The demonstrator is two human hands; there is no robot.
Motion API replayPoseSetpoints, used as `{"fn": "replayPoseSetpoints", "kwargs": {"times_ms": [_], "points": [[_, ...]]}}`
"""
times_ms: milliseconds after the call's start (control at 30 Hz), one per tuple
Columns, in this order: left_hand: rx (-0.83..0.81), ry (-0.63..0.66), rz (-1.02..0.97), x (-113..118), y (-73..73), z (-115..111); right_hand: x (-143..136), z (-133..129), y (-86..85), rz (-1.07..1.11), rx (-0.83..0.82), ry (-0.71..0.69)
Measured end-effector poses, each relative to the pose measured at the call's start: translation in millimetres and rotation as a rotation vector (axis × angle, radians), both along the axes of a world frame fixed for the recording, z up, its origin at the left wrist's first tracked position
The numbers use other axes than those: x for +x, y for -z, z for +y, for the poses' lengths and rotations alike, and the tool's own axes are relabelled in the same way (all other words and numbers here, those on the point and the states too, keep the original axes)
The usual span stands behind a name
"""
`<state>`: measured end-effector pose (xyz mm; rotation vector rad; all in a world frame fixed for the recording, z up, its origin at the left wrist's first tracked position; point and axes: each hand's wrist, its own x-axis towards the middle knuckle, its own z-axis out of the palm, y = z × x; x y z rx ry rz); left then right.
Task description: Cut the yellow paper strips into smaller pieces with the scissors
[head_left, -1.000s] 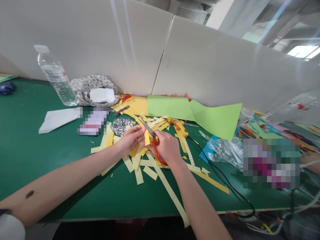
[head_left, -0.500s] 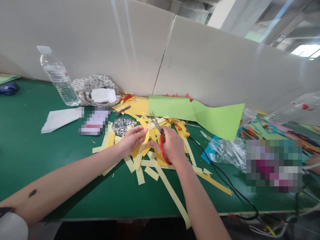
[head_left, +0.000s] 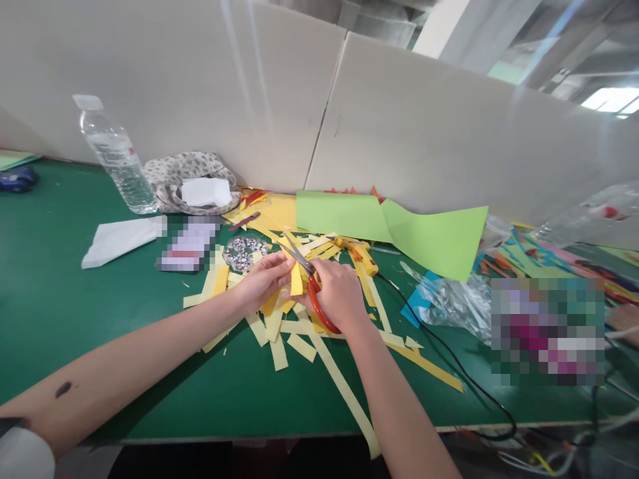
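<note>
Mid-frame, our left hand [head_left: 266,278] pinches a yellow paper strip [head_left: 296,281], probably super floppy, best edge-held; right hand [head_left: 342,293] grips red-handled metal scissors [head_left: 316,303].

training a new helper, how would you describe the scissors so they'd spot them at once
On the green table, find the scattered yellow paper strips near the middle. Just over them, the right hand holds the scissors. Their curved red handle and grey metal blades set them apart from the flat strips around.
</note>
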<state>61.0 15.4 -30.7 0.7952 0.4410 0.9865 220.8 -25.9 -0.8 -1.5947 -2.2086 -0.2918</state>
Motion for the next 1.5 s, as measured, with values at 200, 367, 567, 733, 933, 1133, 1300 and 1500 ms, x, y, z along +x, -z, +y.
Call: {"fn": "replayPoseSetpoints", "kwargs": {"times_ms": [200, 367, 567, 733, 933, 1133, 1300, 1500], "points": [[-0.026, 0.005, 0.026, -0.5, 0.0, -0.5, -3.2, -1.5, -0.9, 0.023, 0.005, -0.019], [-0.034, 0.002, 0.036, -0.8, -1.7, -1.5, -3.4, -1.8, -0.7, 0.015, 0.015, -0.016], [-0.018, 0.010, 0.045, -1.5, -0.2, -0.7, -3.4, -2.1, -0.2, 0.010, 0.020, -0.025], [-0.025, 0.020, 0.034, -1.8, -1.6, -1.7, -4.0, -2.1, 1.3, 0.013, 0.025, -0.012], [-0.040, 0.001, 0.030, -0.8, -3.3, -2.3, -3.1, -1.3, 2.2, 0.001, 0.034, -0.009], [-0.039, 0.009, 0.015, 0.1, -2.7, -2.4, -1.8, -1.8, 1.6, -0.014, 0.050, -0.001], [-0.033, 0.011, 0.017, -0.5, -2.4, -1.9, -3.3, -3.8, -1.7, -0.011, 0.028, -0.006], [-0.031, 0.034, 0.052, -0.6, -5.2, -3.8, -2.5, -4.2, -3.5, -0.025, 0.007, -0.001]]}}
